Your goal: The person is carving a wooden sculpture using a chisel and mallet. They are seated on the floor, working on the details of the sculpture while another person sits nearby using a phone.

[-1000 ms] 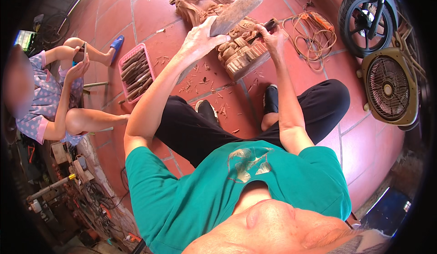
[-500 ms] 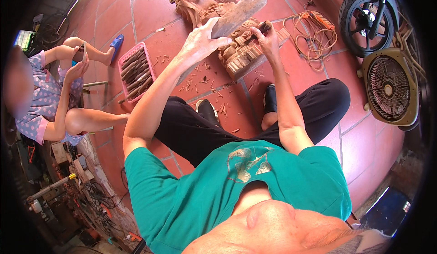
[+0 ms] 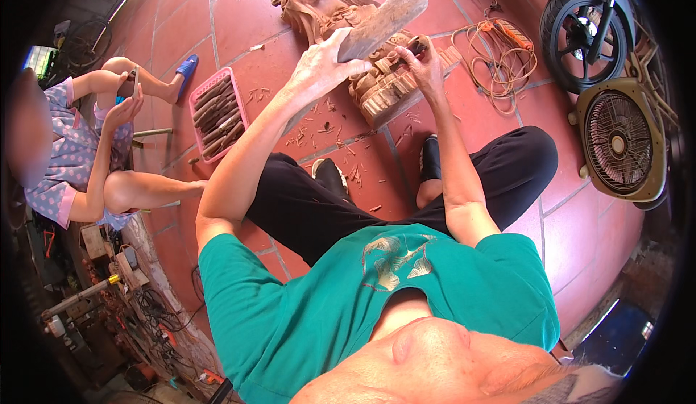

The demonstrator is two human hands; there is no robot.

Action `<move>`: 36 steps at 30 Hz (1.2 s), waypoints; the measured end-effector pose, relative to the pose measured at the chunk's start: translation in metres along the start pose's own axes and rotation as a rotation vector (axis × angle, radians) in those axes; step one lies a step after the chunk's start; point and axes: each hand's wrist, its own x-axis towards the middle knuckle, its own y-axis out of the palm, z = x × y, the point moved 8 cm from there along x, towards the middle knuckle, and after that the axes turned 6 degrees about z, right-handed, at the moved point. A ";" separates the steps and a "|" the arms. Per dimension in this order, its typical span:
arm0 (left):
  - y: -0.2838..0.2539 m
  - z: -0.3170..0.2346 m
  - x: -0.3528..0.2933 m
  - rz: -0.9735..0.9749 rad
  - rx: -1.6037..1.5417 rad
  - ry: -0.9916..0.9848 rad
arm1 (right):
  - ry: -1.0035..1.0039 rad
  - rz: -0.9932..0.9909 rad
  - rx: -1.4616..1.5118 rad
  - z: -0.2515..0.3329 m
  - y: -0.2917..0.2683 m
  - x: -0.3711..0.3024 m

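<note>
A long flat wooden board (image 3: 383, 21) slants over the carving, and my left hand (image 3: 324, 65) grips it, thumb lying across its near face. Beneath it on the floor lies a carved brown wooden statue (image 3: 319, 4), its robed figure pointing away and its stepped base (image 3: 397, 94) toward me. My right hand (image 3: 424, 63) is closed in a pinch on a short dark tool, held close against the carving just right of the board. It looks like a carving chisel, but its blade is hidden by the fingers and the wood.
A pink basket (image 3: 242, 107) of chisel-like tools stands left, beside a seated person (image 3: 80, 143) holding a phone. Wood chips (image 3: 353, 176) litter the red tiles near my shoes. Rightward are an orange cord (image 3: 500, 71), a motorbike wheel (image 3: 580, 38) and a box fan (image 3: 618, 143).
The board has shifted very slightly to the right with my left hand. My right hand's fingers have moved a little on the tool; the statue looks still.
</note>
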 end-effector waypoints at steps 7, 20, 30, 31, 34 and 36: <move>-0.002 -0.016 -0.008 -0.041 0.031 0.053 | -0.085 -0.002 -0.232 0.011 0.004 -0.005; 0.017 -0.021 -0.007 0.017 0.172 0.045 | -0.048 0.025 -0.477 0.031 0.010 -0.017; 0.020 -0.024 -0.006 0.118 0.270 0.054 | -0.081 0.001 -0.240 -0.002 0.005 -0.016; 0.018 -0.023 -0.006 0.096 0.244 0.039 | -0.047 -0.002 -0.043 -0.010 0.006 -0.013; 0.011 -0.019 -0.007 0.050 0.178 0.021 | -0.031 -0.013 0.138 -0.018 -0.001 -0.011; 0.005 -0.017 -0.008 0.031 0.163 0.017 | -0.025 -0.031 0.117 -0.016 -0.001 -0.010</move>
